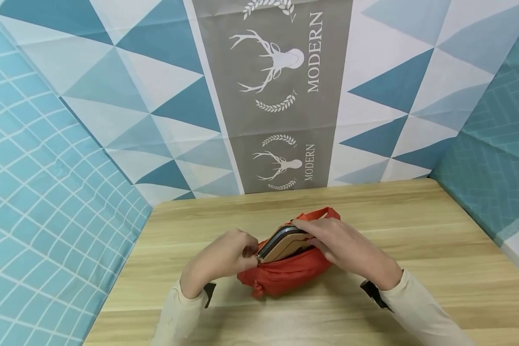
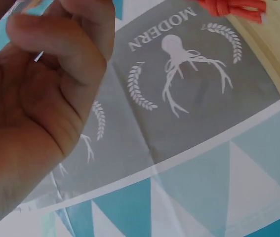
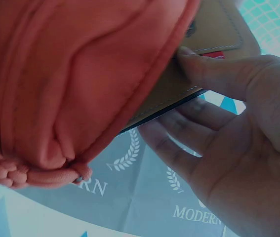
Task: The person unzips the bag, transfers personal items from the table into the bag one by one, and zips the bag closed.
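Note:
A red fabric bag (image 1: 285, 276) lies on the wooden table, its mouth facing up. A tan zip wallet (image 1: 287, 246) with a dark zipper edge sits tilted, partly inside that mouth; the bag hides its lower part. My right hand (image 1: 339, 242) grips the wallet at its upper right end. In the right wrist view, the thumb lies on the tan face of the wallet (image 3: 223, 29) and the fingers are behind it, beside the red bag (image 3: 105, 74). With curled fingers, my left hand (image 1: 231, 254) pinches the bag's rim at the left end; its fingertips are partly hidden.
The wooden table (image 1: 190, 307) extends around the bag on all sides. Patterned cloth walls (image 1: 285, 115) stand behind it and to both sides. A braided red cord (image 3: 6, 170) hangs from the bag, and dark bands (image 1: 374, 293) circle both wrists.

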`<state>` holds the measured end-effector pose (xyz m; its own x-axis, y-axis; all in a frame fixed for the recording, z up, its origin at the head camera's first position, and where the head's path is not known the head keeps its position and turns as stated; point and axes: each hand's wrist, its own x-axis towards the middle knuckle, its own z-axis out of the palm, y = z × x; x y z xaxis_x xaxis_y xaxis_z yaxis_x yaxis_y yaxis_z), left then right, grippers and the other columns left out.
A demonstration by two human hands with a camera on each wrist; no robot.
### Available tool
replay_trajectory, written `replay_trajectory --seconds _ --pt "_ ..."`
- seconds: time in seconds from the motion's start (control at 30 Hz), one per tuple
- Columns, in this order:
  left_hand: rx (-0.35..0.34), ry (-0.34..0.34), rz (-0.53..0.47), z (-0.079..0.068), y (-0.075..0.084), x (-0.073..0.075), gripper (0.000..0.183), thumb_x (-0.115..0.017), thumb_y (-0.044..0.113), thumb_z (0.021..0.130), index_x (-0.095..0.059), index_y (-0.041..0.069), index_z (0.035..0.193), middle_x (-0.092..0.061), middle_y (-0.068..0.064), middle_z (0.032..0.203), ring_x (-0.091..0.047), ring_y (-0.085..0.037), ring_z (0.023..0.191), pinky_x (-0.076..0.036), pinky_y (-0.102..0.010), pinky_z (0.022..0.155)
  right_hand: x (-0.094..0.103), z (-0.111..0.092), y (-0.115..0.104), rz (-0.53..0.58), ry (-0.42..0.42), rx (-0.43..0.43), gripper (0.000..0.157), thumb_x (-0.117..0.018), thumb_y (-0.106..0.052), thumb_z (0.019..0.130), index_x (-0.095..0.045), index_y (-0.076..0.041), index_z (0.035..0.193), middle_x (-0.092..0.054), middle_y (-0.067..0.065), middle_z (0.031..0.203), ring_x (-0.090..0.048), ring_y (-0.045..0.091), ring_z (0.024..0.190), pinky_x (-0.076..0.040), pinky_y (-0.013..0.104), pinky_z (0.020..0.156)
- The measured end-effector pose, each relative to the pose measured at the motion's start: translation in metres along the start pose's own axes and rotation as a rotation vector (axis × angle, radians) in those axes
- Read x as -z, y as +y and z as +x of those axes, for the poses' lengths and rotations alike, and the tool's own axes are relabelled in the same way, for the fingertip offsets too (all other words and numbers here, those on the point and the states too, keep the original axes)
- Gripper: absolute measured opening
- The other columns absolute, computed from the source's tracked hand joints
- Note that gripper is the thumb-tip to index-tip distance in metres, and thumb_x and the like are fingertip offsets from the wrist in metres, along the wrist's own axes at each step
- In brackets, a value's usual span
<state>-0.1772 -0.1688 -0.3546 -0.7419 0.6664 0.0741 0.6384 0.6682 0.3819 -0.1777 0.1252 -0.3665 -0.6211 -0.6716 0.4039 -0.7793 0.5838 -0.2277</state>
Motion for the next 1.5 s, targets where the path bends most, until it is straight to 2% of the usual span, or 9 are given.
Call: replay_trajectory --seconds 0.2,0.43,0.53,0.73,0.93,1.13,1.23,1.4,1.5 --pt "0.0 0.084 0.023 0.004 -0.001 0.005 0.021 -0.063 0.008 0.079 -0.052 0.02 0.065 -0.04 0.012 0.061 -0.037 -0.001 0.055 -0.031 -0.02 0.051 0.001 0.0 -0.001 -0.021 -0.001 -0.035 0.063 -0.073 0.003 0.085 -0.055 -0.024 0.138 -0.069 -0.006 0.106 -0.066 0.013 0.093 -0.055 0.035 0.083" --pt "-0.024 0.128 0.047 0.003 0.0 0.004 0.025 -0.061 0.008 0.076 -0.044 0.02 0.063 -0.033 0.012 0.06 -0.032 -0.001 0.054 -0.026 -0.019 0.05 -0.005 0.001 -0.01 -0.094 0.021 -0.053 0.063 -0.071 0.007 0.081 -0.055 -0.021 0.136 -0.064 -0.004 0.088 -0.062 0.016 0.079 -0.054 0.036 0.075" --pt "-0.027 0.139 0.018 0.002 0.0 0.005 0.024 -0.059 0.006 0.076 -0.043 0.019 0.063 -0.031 0.011 0.061 -0.03 -0.001 0.054 -0.026 -0.02 0.051 -0.008 0.004 -0.013 -0.11 0.045 -0.061 0.063 -0.067 0.009 0.079 -0.056 -0.021 0.133 -0.061 -0.005 0.083 -0.059 0.014 0.075 -0.053 0.034 0.072" --pt "-0.012 0.205 -0.073 0.0 -0.001 0.001 0.021 -0.055 0.005 0.085 -0.053 0.022 0.073 -0.044 0.012 0.065 -0.041 -0.002 0.058 -0.037 -0.021 0.052 -0.009 0.009 -0.018 -0.169 0.034 -0.054 0.048 -0.07 0.001 0.086 -0.057 -0.024 0.125 -0.056 -0.008 0.073 -0.051 0.015 0.068 -0.048 0.03 0.062" --pt "-0.019 0.309 -0.009 -0.001 0.004 -0.006 0.016 -0.056 0.004 0.085 -0.053 0.019 0.077 -0.044 0.011 0.066 -0.04 -0.002 0.056 -0.036 -0.02 0.048 -0.012 0.007 -0.02 -0.174 0.031 -0.009 0.047 -0.075 -0.01 0.088 -0.06 -0.026 0.129 -0.051 0.0 0.089 -0.047 0.015 0.076 -0.045 0.028 0.065" --pt "-0.082 0.361 0.106 0.001 0.016 -0.007 0.014 -0.055 0.006 0.087 -0.049 0.017 0.08 -0.042 0.01 0.07 -0.039 -0.004 0.06 -0.035 -0.019 0.05 -0.027 0.006 -0.031 -0.274 0.04 0.092 0.058 -0.077 0.0 0.08 -0.06 -0.023 0.131 -0.05 0.004 0.092 -0.048 0.018 0.078 -0.045 0.027 0.062" --pt "-0.089 0.377 0.13 0.002 0.019 -0.006 0.012 -0.054 0.007 0.088 -0.049 0.016 0.082 -0.042 0.009 0.071 -0.039 -0.005 0.061 -0.035 -0.019 0.05 -0.032 0.006 -0.036 -0.33 0.063 0.084 0.065 -0.077 0.002 0.078 -0.058 -0.023 0.134 -0.054 0.007 0.097 -0.052 0.023 0.087 -0.047 0.03 0.062" --pt "-0.046 0.378 0.199 0.004 0.019 -0.002 0.016 -0.055 0.008 0.086 -0.046 0.018 0.077 -0.038 0.009 0.067 -0.036 -0.006 0.057 -0.032 -0.02 0.048 -0.037 0.008 -0.034 -0.33 0.08 0.033 0.067 -0.076 0.001 0.08 -0.056 -0.019 0.14 -0.062 0.007 0.106 -0.054 0.025 0.098 -0.051 0.032 0.07" --pt "0.02 0.349 0.27 0.004 0.014 -0.002 0.022 -0.057 0.008 0.082 -0.042 0.019 0.07 -0.036 0.009 0.064 -0.033 -0.006 0.054 -0.028 -0.022 0.046 -0.04 0.007 -0.031 -0.269 0.13 0.025 0.052 -0.077 -0.006 0.083 -0.059 -0.011 0.132 -0.062 0.009 0.111 -0.056 0.024 0.101 -0.055 0.032 0.068"
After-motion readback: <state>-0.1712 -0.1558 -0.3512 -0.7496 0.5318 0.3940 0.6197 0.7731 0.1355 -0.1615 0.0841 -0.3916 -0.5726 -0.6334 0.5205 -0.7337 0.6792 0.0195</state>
